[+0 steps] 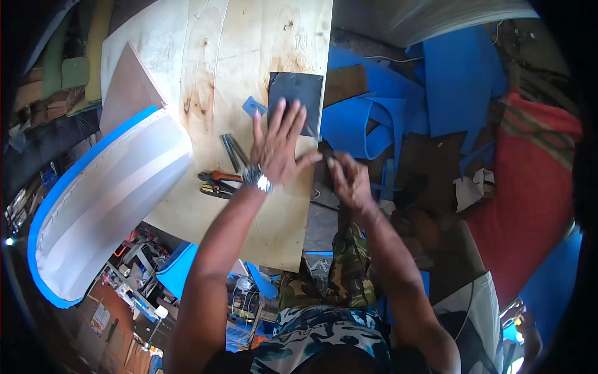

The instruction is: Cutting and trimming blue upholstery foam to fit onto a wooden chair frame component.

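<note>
My left hand lies with fingers spread on the lower part of a black rectangular sheet near the right edge of a plywood table. Just past that edge is my right hand, its fingers pinched together around something small and dark that I cannot make out. A small blue scrap touches or nearly touches the sheet's left side. Below it lie two slim dark rods, orange-and-black-handled pliers and a yellow-and-black tool, close to my left wrist.
A curved white panel with blue edging rests at the table's left, beside a brown triangular board. Right of the table, blue sheet offcuts cover the floor. Farther right are red fabric and a crumpled white piece.
</note>
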Tool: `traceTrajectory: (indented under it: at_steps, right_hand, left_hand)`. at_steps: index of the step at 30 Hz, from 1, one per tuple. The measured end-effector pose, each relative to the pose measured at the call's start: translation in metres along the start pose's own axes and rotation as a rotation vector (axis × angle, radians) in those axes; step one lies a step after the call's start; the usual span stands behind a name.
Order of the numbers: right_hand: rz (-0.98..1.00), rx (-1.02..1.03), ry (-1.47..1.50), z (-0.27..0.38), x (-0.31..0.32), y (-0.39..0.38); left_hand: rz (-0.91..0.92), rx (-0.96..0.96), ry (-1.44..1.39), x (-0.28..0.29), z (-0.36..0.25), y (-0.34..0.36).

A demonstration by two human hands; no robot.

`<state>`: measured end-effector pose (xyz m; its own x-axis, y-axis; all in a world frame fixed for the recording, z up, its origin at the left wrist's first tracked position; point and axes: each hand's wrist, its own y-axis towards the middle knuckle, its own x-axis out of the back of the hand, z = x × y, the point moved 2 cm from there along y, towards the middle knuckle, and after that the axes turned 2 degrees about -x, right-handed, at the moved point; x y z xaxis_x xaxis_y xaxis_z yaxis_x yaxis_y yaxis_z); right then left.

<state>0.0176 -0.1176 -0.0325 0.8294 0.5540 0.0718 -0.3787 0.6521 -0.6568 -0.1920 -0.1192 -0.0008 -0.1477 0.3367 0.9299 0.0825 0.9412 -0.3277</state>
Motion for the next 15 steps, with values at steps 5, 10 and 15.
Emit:
traceTrajectory:
  at_steps: [5, 10, 15]
  right_hand:
    - [-0.256, 0.285, -0.47, -0.011, 0.001, 0.026]
    - [-0.244, 0.459, -0.48, 0.007, 0.017, 0.081]
    - [-0.076, 0.294, -0.252, 0.004, 0.005, -0.004]
  left_hand:
    - [-0.042, 0.118, 0.037, -0.028, -0.015, 0.007]
    - [-0.217, 0.11, 0.081, -0.012, 0.015, 0.067]
    - [0.013, 0.068, -0.021, -0.003, -0.016, -0.009]
